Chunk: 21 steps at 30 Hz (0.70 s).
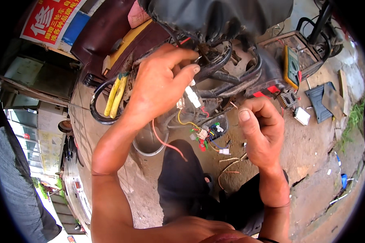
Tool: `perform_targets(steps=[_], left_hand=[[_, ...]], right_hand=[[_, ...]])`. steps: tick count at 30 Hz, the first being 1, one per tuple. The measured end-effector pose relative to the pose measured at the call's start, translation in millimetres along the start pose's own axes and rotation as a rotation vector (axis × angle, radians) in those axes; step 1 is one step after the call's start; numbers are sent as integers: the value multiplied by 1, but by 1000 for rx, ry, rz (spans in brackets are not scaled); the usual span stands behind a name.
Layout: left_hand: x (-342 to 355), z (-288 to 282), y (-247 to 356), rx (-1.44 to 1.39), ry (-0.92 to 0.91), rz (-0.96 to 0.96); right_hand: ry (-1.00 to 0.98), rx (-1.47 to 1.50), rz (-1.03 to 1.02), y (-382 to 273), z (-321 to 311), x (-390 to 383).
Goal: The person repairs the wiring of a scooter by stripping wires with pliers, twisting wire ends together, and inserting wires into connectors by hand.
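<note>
1. Left hand (160, 79), large in foreground: thumb and forefinger slightly parted, other fingers hidden; cannot tell what it grips.
2. Pink wire (165, 143), one: emerges below left hand; curved, long axis running upper left to lower right, free end pointing down and right.
3. White connector (193, 98): just below left thumb; long axis tilted likewise.
4. Right hand (263, 129): fingers curled, thumb against forefinger, pinching a thin pinkish strand (233, 104) whose tip points up-left.
5. Connector cluster (204, 133), multicoloured: between hands, lower.
6. Yellow-handled tool (118, 97): left of left hand.
7. Multimeter (292, 67): beyond right hand.
</note>
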<state>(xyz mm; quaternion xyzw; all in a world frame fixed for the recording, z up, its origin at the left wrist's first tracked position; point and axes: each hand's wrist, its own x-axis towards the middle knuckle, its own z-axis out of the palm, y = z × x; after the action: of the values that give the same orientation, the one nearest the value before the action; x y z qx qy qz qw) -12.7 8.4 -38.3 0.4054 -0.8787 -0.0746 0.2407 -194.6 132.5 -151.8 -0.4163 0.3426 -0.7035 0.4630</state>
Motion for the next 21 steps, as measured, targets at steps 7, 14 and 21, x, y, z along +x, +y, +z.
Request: perform_targets(steps=[7, 14, 21], left_hand=[[2, 11, -20, -302, -21, -137], [-1, 8, -33, -491, -74, -179], [-3, 6, -37, -479, -66, -67]], right_hand=[[52, 76, -81, 15, 22, 23], [107, -26, -193, 25, 40, 52], [115, -133, -312, 38, 59, 71]])
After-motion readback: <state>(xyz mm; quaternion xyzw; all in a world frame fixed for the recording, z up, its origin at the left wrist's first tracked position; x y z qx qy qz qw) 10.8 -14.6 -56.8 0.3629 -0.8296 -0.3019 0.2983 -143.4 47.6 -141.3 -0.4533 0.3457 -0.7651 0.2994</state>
